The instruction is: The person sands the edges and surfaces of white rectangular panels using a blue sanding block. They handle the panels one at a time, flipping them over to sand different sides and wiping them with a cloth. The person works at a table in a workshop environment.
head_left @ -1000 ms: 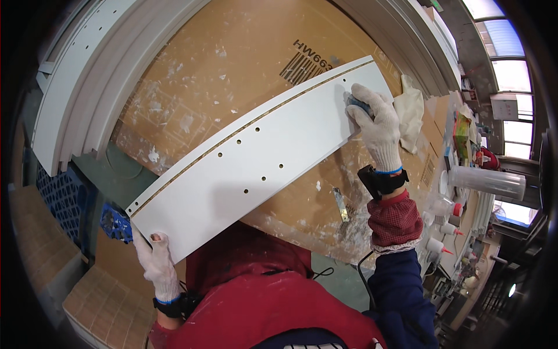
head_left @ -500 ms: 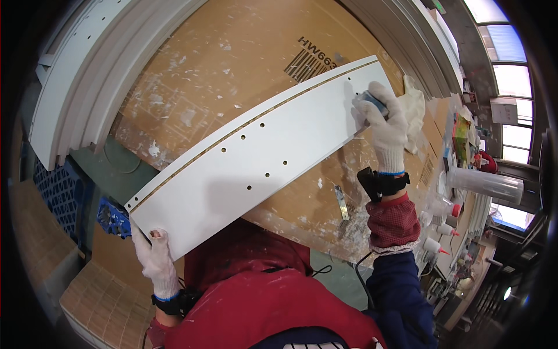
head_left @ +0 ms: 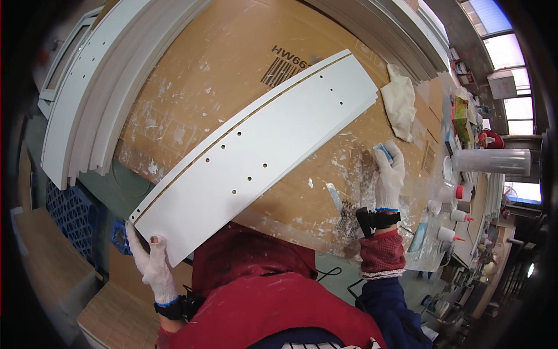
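A long white panel (head_left: 273,128) with drilled holes and a brown groove along its curved far edge lies aslant over a cardboard-covered work surface (head_left: 197,81). Its near left corner is gripped by my gloved left hand (head_left: 156,264), thumb on top and fingers along the end. Off the panel's near right side, my gloved right hand (head_left: 390,180) is closed around a small blue block (head_left: 382,152), perhaps a sanding block. That hand is over the cardboard, apart from the panel. A thin metal strip (head_left: 334,196) lies on the cardboard between the panel and my right hand.
A crumpled cream cloth (head_left: 399,104) lies past the panel's right end. Stacked white curved panels (head_left: 81,128) stand at the left. A clear cylinder (head_left: 491,161) and red-tipped bottles (head_left: 447,234) are at the right. A blue crate (head_left: 70,215) sits low at the left.
My right hand has come off the panel's right end and moved down toward me with the blue block. The left hand keeps its grip on the panel corner.
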